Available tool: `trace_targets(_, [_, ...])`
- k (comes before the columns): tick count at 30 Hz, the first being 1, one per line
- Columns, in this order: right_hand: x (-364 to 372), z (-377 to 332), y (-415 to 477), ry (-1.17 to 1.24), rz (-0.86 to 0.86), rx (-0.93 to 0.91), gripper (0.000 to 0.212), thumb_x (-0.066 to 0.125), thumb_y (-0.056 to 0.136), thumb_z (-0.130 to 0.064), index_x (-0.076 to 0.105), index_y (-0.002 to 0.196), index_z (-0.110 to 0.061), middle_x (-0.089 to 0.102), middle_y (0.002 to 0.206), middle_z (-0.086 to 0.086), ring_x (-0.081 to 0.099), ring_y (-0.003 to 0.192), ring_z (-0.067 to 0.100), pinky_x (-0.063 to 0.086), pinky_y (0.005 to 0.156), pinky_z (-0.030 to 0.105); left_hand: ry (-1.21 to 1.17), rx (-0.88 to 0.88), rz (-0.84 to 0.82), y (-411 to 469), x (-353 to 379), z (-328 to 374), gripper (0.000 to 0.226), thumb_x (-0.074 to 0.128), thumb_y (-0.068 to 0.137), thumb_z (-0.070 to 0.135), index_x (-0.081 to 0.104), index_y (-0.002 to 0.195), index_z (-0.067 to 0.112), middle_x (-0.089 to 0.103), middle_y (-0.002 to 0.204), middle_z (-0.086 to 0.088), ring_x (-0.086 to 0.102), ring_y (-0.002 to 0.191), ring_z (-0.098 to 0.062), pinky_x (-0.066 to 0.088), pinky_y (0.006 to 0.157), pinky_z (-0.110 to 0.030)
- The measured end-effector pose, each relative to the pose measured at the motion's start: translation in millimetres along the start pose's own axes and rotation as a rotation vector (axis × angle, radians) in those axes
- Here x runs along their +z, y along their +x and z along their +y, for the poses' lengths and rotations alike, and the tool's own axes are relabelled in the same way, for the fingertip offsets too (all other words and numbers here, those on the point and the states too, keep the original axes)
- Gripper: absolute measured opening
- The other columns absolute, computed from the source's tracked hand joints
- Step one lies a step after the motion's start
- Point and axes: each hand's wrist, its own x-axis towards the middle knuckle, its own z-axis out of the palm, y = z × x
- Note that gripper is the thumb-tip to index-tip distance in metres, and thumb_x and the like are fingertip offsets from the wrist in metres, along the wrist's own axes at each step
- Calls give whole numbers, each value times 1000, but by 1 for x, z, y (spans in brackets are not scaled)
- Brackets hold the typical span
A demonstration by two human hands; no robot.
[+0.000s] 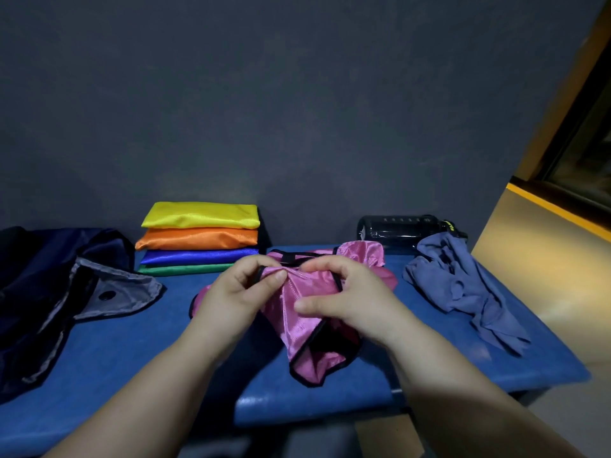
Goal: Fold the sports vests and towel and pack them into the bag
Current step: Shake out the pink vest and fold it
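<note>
Navy fabric at far left: the bag [49, 292] lies slumped on the blue counter [132, 342], its grey-lined flap [112, 292] turned out toward the middle, a dark snap showing on the lining. Just right of it, at the far edge against the grey wall [297, 94], I log a stack of four folded vests: yellow vest [201, 214] on top, orange vest [198, 238] under it, then blue vest [198, 256], green vest [188, 269] at the bottom. Edges roughly aligned.

Centre: pink vest [297, 312], black-trimmed, unfolded and bunched, partly lifted off the counter. My left hand [231, 295] pinches a gathered fold of it near the black trim between thumb and fingertips, other fingers curled in. My right hand [347, 302] grips the same vest just beside the left, thumb laid across the fabric, fingers wrapped behind the trim. Both hands are closed on cloth, near touching. The vest's lower corner hangs toward the near edge of the counter.

Right: towel [463, 285], grey-blue, crumpled and unfolded, lying on the counter. Its far end touches a dark bottle [403, 229] lying on its side by the wall.
</note>
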Motion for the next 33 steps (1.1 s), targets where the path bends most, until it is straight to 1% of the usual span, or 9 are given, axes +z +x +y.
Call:
trace_targets(3, [-7,0,2,-73,112,-31,17,86,70,-20,71,75,-25,68,74,-12,62,71,4,51,74,27,-14,12,28,1,0,0,8,70,80,19,65,81,13,60,69,4,53,64,-7,44,62,-21])
trace_targets(8, [-27,1,4,236,208,-85,9,74,77,-23,73,85,-18,70,96,2,65,88,11,49,89,30,118,-38,-73,7,-6,-13,11,71,82,6,61,83,11,56,72,3,51,66,-5,43,64,-15])
trace_targets(11, [-39,-7,4,498,282,-33,10,57,96,-14,66,94,-15,71,75,-5,66,70,7,53,69,25,603,-139,4,14,-26,-30,32,84,73,20,62,96,24,66,97,6,60,95,-13,48,86,-25])
trace_targets(13, [-49,-10,6,591,381,-25,14,48,101,-17,62,97,-16,71,72,-6,67,67,5,55,62,22,1031,-265,0,13,-39,-37,65,87,64,44,55,119,33,55,122,8,48,121,-19,43,101,-38])
trace_targets(16, [-61,-10,7,672,530,-10,17,44,103,-20,60,99,-18,70,80,-2,67,70,9,57,69,25,1201,-365,30,12,-45,-43,89,83,63,55,37,137,35,34,143,4,30,135,-24,36,106,-44])
trace_targets(21, [-77,-6,11,671,710,22,14,49,102,-31,59,98,-22,65,84,0,65,76,15,53,89,37,1084,-351,83,17,-52,-53,88,81,74,38,28,144,28,40,139,-5,43,127,-29,42,100,-41])
trace_targets(25, [-86,-4,9,592,763,-8,26,55,94,-49,60,100,-24,68,98,4,68,99,25,54,93,41,971,-309,75,20,-54,-52,23,72,84,23,59,102,29,67,91,4,62,91,-21,44,68,-28])
trace_targets(28, [-92,-6,3,569,742,-126,28,72,80,-45,58,86,-22,64,82,0,66,79,17,55,81,38,531,-294,113,19,-46,-38,21,58,90,7,61,75,20,64,68,2,56,67,-18,41,61,-26])
trace_targets(33, [-108,-10,-6,486,873,-227,22,71,87,-16,53,77,-24,57,66,-10,58,60,5,51,66,27,-232,-359,203,24,-53,4,19,45,93,12,58,79,16,59,64,0,56,57,-12,48,52,-22])
